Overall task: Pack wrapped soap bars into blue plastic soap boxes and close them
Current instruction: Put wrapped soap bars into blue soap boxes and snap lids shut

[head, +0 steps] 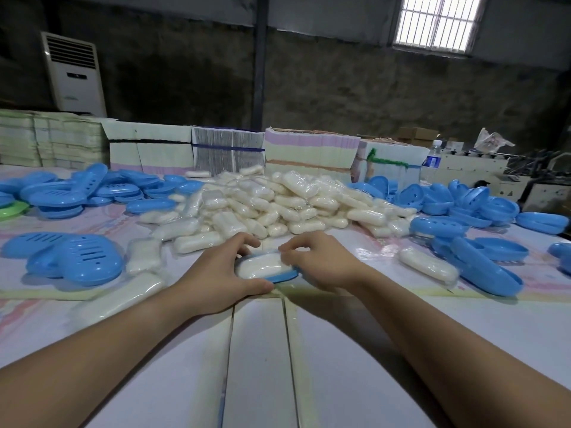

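A: Looking at the head view. Both hands sit at table centre on one blue soap box half (279,276), open side up, with a wrapped soap bar (264,267) lying in it.

B: Finger state?

A: Left hand (216,273) is wrapped round the near-left end of the tray, thumb along the front rim, fingers curled over the far edge. That's a grip on the box half. Right hand (321,262) has fingertips pinched at the right end of the bar, touching the wrapper; whether it actually clamps the bar or just presses on it, can't tell.

B: Lid?

A: Not on. Bar is exposed from above.

B: Supply?

A: Pile of wrapped bars (272,202) just beyond the hands. Loose blue box halves (77,189) heaped far left, another heap (463,202) on the right. Slotted blue pieces (83,261) near left. One single wrapped bar (428,265) lies right of the right hand, beside a blue shell (485,267).

B: Surface?

A: Table (401,335) covered with pale sheets, seams running towards the person. Stacks of flat cartons (309,149) along the far edge, a water bottle (432,159) right of them.
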A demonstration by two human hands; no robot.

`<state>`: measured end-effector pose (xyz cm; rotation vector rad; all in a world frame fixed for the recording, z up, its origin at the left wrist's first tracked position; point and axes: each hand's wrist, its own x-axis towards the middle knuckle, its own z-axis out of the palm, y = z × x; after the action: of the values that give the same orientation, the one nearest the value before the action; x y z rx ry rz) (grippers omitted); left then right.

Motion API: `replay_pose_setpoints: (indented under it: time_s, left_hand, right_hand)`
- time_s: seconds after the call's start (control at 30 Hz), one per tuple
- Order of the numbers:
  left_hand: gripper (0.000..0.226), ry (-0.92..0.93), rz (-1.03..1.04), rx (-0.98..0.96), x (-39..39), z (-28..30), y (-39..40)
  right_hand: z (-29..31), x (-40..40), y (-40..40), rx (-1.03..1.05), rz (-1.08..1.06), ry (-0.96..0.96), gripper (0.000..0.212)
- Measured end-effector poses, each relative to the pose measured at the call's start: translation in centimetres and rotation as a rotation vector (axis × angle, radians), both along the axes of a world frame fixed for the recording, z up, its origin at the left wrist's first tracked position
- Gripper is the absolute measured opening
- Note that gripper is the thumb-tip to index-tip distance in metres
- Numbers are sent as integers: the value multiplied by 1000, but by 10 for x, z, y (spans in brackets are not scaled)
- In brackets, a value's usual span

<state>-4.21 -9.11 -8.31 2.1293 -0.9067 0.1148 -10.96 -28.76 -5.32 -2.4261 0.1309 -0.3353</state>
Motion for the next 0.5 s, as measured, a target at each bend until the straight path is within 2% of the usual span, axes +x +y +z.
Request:
replay_pose_setpoints:
  time_s: [0.07,0.13,0.33,0.5]
  left_hand:
    - [64,7,-22,-4,1,0,1]
    - [62,23,-51,1,1,1,1]
    - [59,49,-82,12,1,2,2]
    - [60,48,-90,11,1,3,3]
  right_hand:
    - [6,-3,-9,15,51,73,37]
    - [10,-6,-16,1,107,147,43]
    - [16,-6,-23,69,155,212,31]
    - [12,-7,-24,0,155,188,27]
